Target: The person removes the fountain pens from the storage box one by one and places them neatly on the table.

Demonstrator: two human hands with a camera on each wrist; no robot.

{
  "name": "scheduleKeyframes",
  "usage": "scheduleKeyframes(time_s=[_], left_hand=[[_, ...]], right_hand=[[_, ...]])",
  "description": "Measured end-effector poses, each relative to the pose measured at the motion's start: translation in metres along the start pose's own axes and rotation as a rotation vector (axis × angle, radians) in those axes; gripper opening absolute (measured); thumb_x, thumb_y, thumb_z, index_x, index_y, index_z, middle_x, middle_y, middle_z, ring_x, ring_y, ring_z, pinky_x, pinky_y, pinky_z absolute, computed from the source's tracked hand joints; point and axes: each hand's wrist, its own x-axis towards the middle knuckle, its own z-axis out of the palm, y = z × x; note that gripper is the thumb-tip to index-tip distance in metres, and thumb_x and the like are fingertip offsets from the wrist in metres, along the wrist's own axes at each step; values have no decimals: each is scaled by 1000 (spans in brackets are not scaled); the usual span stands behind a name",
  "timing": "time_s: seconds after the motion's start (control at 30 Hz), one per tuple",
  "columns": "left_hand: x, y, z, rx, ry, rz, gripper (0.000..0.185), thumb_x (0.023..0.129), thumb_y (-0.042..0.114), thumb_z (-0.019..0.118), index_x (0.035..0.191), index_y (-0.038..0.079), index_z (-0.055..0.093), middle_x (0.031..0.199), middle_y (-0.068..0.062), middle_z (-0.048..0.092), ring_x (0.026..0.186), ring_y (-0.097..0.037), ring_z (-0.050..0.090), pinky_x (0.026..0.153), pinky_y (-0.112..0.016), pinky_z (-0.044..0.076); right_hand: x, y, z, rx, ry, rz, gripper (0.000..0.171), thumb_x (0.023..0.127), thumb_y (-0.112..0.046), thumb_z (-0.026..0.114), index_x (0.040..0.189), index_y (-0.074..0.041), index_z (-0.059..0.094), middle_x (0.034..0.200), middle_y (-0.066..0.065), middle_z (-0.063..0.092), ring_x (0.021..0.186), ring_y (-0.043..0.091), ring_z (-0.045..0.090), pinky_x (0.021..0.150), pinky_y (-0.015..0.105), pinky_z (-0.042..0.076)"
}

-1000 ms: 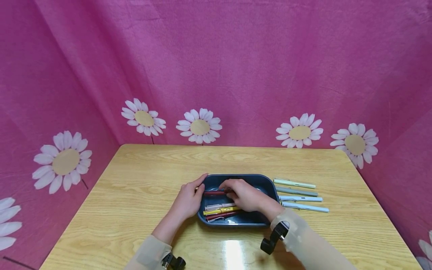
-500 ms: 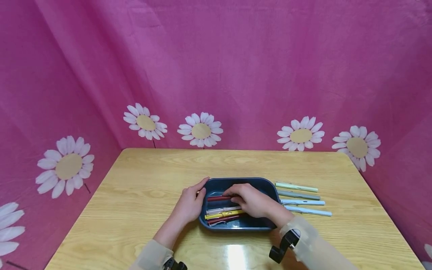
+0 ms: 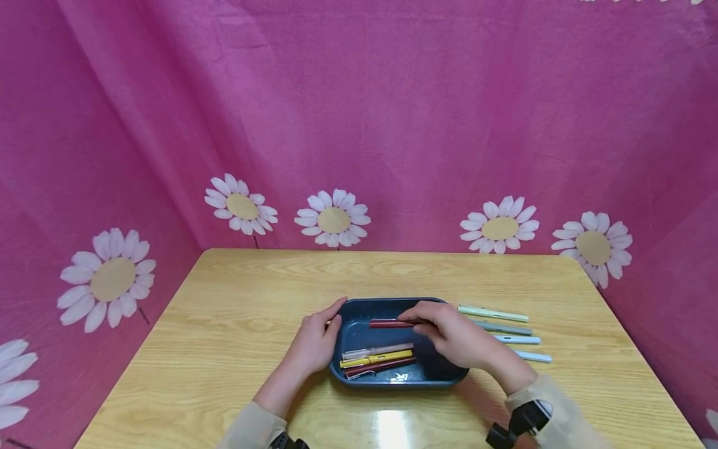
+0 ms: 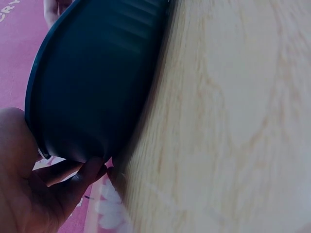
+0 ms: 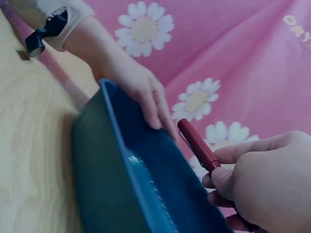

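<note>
My right hand [image 3: 451,333] pinches a dark red pen [image 3: 387,323] between thumb and fingers; the right wrist view shows this pen [image 5: 198,143] tilted above the bin's rim, its lower end covered by the hand. A dark blue rectangular bin [image 3: 359,337] stands on the table. At its left end my left hand [image 3: 313,340] grips the wall, and the left wrist view shows fingertips against the bin's [image 4: 92,87] outer side. Inside, near the front wall, lie a clear greyish pen [image 3: 377,351], a yellow pen [image 3: 376,359] and a second dark red pen [image 3: 381,366].
To the bin's right, on the wooden table [image 3: 252,299], a pale green pen [image 3: 496,313], a grey-green pen [image 3: 505,328] and two light blue pens [image 3: 518,340] lie in a row, partly covered by the right hand and arm. A pink daisy-print curtain [image 3: 392,156] hangs behind.
The right hand has moved right across the bin with the dark red pen, leaving the bin's left side. The left hand keeps its place on the bin.
</note>
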Motion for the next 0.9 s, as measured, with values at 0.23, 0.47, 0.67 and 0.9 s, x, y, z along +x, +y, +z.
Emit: scheduleKeyframes(time_s=[0.23,0.47,0.67,0.9], left_hand=[[0,1,0,2,8,8,46,115,26,47,160,21,50,157,-13,53,145,-33,49,115,-56,42],[0,1,1,8,4,1,46,115,26,47,160,21,50,157,-12,53,145,-33,49,115,-56,42],[0,0,2,7,-8,1,47,115,26,48,161,20,48,158,-12,52,145,-34,48,114,-55,43],[1,0,1,12,-3,-6,47,115,27,48,161,21,48,158,-11,52,146,-32,48,115,-54,42]], right_hand=[[-26,-3,-24,1,45,31,38,102,8,63,130,-16,71,114,-9,70,93,20,67,79,30,58],[-57,-2,-43,-48,133,-2,46,96,15,66,126,-20,72,105,-13,69,86,14,65,74,25,56],[-86,1,-57,-108,194,-46,53,91,20,69,126,-19,72,106,-12,71,87,7,63,75,19,53],[-114,9,-64,-109,225,-7,57,88,24,68,126,-18,72,109,-10,71,91,8,65,78,16,55]])
